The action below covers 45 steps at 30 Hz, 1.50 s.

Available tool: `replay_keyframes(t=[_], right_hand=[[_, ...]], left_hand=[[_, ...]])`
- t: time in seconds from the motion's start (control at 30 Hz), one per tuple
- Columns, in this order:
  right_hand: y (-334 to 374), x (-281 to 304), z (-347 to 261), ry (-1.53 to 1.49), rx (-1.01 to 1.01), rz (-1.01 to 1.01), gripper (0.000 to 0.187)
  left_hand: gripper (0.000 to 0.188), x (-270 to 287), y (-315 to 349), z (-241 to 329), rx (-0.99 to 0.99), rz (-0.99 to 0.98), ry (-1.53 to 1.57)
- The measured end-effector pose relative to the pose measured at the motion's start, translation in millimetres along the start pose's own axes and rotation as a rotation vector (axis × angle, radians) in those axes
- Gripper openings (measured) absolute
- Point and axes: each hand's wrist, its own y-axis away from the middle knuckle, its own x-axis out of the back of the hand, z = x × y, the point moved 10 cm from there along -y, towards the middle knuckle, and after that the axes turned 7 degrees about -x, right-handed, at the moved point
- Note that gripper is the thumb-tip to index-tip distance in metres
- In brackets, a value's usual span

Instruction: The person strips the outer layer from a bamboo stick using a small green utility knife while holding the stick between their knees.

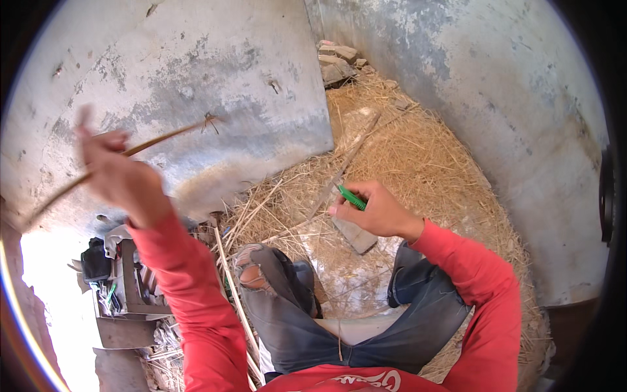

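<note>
My left hand (124, 166) is raised at the left and smeared by motion. A long, thin brown stick (166, 136) crosses it, held with at least one finger sticking up. The stick slants from the lower left up to a twiggy tip in front of the wall. In front of my knees, my right hand (382, 210) is closed round a small green-handled tool (351, 197). The tool's tip points up and left; it is too small to make out its kind. Below that hand lies a flat brownish block (356, 234).
Straw and shavings (418, 157) cover the floor, with a wooden strip (346, 160) lying across them. Bricks (336, 65) are piled in the far corner. Worn grey walls (470, 78) stand close around. Long canes (235, 307) and a cluttered wooden box (140, 294) are at my left.
</note>
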Motion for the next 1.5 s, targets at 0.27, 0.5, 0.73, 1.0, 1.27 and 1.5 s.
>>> replay_keyframes(t=[0.27,0.5,0.73,1.0,1.27,1.5], right_hand=[[10,9,10,-0.622,-0.132,0.223,0.038],[7,35,45,-0.753,-0.31,0.3,0.035],[6,108,54,-0.565,-0.235,0.468,0.038],[14,132,43,-0.596,-0.162,0.464,0.034],[19,151,28,-0.62,-0.105,0.555,0.031],[17,150,30,-0.024,-0.138,0.511,0.055]], left_hand=[[0.053,-78,318,-1,1.311,-0.236,0.803],[0.054,-97,355,31,1.551,-0.192,1.121],[0.043,-20,318,85,1.17,-0.99,0.41],[0.04,10,259,54,-0.163,-1.176,-0.327],[0.04,30,339,44,1.056,-1.485,0.402],[0.041,16,364,36,1.29,-1.238,0.578]])
